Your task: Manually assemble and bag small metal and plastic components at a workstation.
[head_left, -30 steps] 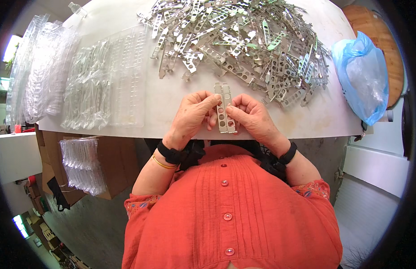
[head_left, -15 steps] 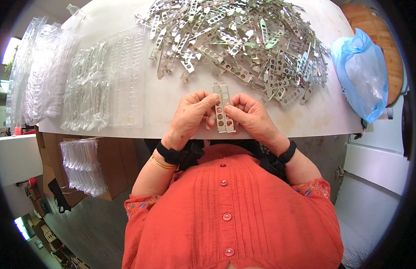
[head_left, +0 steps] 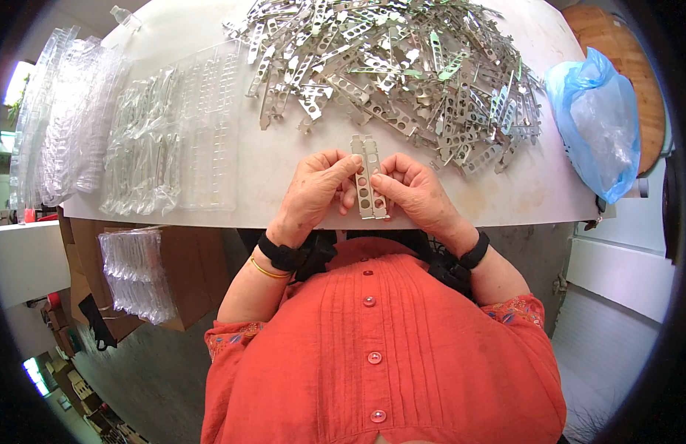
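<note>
Two perforated metal brackets stand side by side in front of me, close to the table's near edge. My left hand pinches the left bracket between thumb and fingers. The right bracket is in the closed fingers of my right hand, its thumb lying over the front. Round holes run down both strips, and their long edges lie close together. Some of my fingers are hidden behind the metal. Beyond my hands spreads a big heap of similar metal brackets.
Clear plastic trays lie on the white table at left, with wrapped packs and stacked trays farther left. A blue plastic bag sits at the right edge. Below left, another wrapped pack rests on a cardboard box.
</note>
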`<state>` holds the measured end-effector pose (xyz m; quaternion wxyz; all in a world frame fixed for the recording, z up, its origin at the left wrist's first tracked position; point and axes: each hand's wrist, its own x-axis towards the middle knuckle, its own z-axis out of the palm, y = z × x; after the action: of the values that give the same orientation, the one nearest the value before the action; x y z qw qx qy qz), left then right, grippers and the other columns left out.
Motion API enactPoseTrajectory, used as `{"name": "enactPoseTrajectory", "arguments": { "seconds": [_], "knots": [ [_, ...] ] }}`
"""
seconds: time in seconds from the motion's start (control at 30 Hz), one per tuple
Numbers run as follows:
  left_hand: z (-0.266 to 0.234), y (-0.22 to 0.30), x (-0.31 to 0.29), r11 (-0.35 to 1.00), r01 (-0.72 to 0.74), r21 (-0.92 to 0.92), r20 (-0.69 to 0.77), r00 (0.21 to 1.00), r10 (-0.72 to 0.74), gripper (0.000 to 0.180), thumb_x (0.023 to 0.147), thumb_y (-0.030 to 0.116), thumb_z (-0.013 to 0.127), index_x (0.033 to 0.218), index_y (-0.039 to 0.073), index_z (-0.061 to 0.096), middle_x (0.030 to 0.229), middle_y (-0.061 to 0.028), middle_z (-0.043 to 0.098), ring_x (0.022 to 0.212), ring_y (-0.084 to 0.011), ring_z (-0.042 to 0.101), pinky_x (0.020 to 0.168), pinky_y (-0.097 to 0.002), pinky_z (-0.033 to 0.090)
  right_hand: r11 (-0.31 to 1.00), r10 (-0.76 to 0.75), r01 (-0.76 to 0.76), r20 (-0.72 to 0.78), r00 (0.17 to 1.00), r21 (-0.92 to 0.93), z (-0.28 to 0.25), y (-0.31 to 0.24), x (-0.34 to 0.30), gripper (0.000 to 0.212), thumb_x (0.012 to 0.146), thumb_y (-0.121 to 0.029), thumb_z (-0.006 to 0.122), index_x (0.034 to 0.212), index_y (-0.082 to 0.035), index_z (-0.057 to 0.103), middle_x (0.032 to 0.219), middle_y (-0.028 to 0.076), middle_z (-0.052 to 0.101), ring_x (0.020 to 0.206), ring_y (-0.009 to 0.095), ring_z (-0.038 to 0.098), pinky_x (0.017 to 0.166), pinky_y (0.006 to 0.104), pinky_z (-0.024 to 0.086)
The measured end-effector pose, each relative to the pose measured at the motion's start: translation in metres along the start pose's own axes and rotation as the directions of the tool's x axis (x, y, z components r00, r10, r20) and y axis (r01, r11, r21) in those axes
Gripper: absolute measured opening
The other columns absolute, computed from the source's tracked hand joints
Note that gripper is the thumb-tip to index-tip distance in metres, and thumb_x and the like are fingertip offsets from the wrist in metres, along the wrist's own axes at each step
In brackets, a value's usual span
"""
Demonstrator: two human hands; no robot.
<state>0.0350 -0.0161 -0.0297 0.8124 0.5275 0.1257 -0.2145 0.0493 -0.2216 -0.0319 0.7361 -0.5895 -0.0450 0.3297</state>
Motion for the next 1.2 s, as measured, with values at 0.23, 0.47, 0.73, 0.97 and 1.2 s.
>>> {"name": "enactPoseTrajectory", "arguments": {
  "seconds": [0.23, 0.47, 0.73, 0.97, 1.2],
  "knots": [
    [-0.0007, -0.0013, 0.0006, 1.0, 0.001, -0.008, 0.005, 1.0, -0.001, 0.023, 0.101, 0.024, 0.061, 0.093, 0.002, 0.063, 0.074, -0.0043, 0.066, 0.047, -0.0081, 0.056, 0.039, -0.021, 0.042, 1.0, -0.001, 0.001, -0.002, 1.0, -0.002, -0.0006, 0.0012, -0.0001, 0.019, 0.1, -0.023, 0.063, 0.102, -0.005, 0.057, 0.078, -0.001, 0.065, 0.061, 0.005, 0.06, 0.053, 0.0207, 0.05],
    [-0.0004, 0.0, -0.0003, 1.0, 0.005, 0.006, -0.008, 1.0, -0.005, 0.022, 0.101, 0.023, 0.061, 0.093, 0.002, 0.064, 0.072, -0.004, 0.066, 0.045, -0.008, 0.055, 0.038, -0.0209, 0.042, 1.0, -0.004, 0.004, 0.002, 1.0, -0.009, -0.0004, 0.0005, 0.0, 0.019, 0.1, -0.024, 0.064, 0.103, -0.006, 0.058, 0.078, -0.001, 0.065, 0.062, 0.005, 0.06, 0.053, 0.0204, 0.05],
    [-0.0012, -0.0007, 0.0005, 1.0, 0.001, -0.029, 0.011, 1.0, 0.0, 0.022, 0.099, 0.021, 0.063, 0.092, 0.001, 0.065, 0.07, -0.0042, 0.065, 0.045, -0.0085, 0.055, 0.039, -0.0217, 0.043, 1.0, -0.002, 0.002, 0.012, 1.0, -0.001, -0.0007, -0.0004, -0.0007, 0.019, 0.1, -0.023, 0.064, 0.103, -0.006, 0.057, 0.079, -0.001, 0.065, 0.063, 0.005, 0.061, 0.054, 0.0204, 0.051],
    [-0.0034, -0.0003, 0.0007, 0.998, 0.009, -0.057, 0.013, 1.0, -0.008, 0.021, 0.099, 0.021, 0.064, 0.092, 0.001, 0.066, 0.07, -0.0039, 0.065, 0.046, -0.0085, 0.056, 0.04, -0.022, 0.044, 1.0, -0.002, 0.002, 0.018, 1.0, 0.009, -0.0004, -0.0006, -0.0003, 0.018, 0.1, -0.023, 0.063, 0.103, -0.006, 0.057, 0.078, -0.001, 0.065, 0.062, 0.005, 0.06, 0.053, 0.0203, 0.05],
    [-0.0032, -0.0017, 0.0016, 0.997, 0.009, -0.072, 0.006, 1.0, -0.009, 0.021, 0.1, 0.02, 0.063, 0.092, 0.0, 0.066, 0.073, -0.004, 0.066, 0.048, -0.008, 0.057, 0.042, -0.0216, 0.047, 1.0, -0.001, 0.001, 0.006, 1.0, -0.005, -0.0002, -0.0001, 0.0001, 0.018, 0.1, -0.022, 0.063, 0.101, -0.006, 0.057, 0.077, -0.001, 0.064, 0.06, 0.005, 0.06, 0.052, 0.0202, 0.049]
  ]
}}
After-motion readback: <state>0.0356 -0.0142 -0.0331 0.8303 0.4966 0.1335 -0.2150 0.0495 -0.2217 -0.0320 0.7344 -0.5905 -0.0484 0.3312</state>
